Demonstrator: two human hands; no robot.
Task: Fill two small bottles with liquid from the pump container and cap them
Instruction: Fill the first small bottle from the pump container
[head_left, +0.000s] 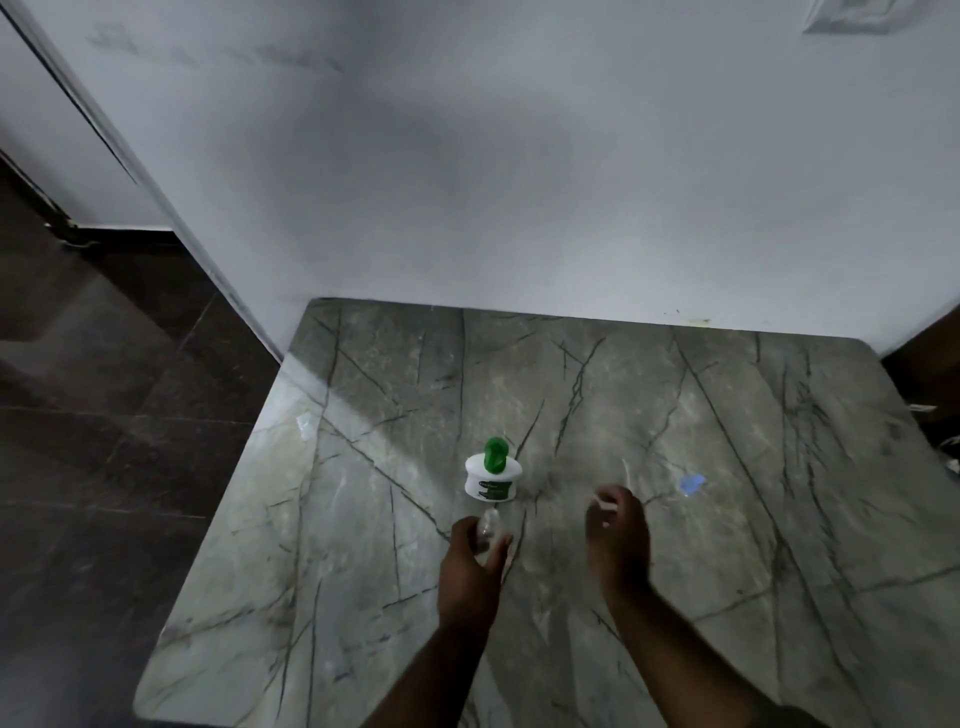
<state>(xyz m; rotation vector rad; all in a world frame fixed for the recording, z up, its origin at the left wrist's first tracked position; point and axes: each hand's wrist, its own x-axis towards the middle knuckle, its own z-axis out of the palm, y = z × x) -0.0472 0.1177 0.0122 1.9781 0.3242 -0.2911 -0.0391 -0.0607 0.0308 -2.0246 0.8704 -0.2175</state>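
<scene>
Gripping a small clear bottle (488, 526) in the left hand (474, 558), fingers curled round its body, neck pointing away. Held just in front of the white pump container (492, 486), not touching it. Container upright mid-table on the marble tabletop (727, 571), green pump head (494, 456) on top, nothing pressing it.

Pinching something small and pale in the right hand (617, 525), fingers curled in. Probably the bottle's cap, but too blurred to confirm. Right hand well clear of the pump.

Fill level in the bottle: can't tell at this resolution.

Progress, judging from layout: early. Bottle one in hand and seemingly uncapped, no pumping under way, nothing capped and set down. Still to do: neck under nozzle, pump, recap, then same again for bottle two.

Second bottle not positively located. Small clear item (304, 423) near the table's left edge, unidentified. Blue scrap (691, 484) right of the hands, apart from everything.
</scene>
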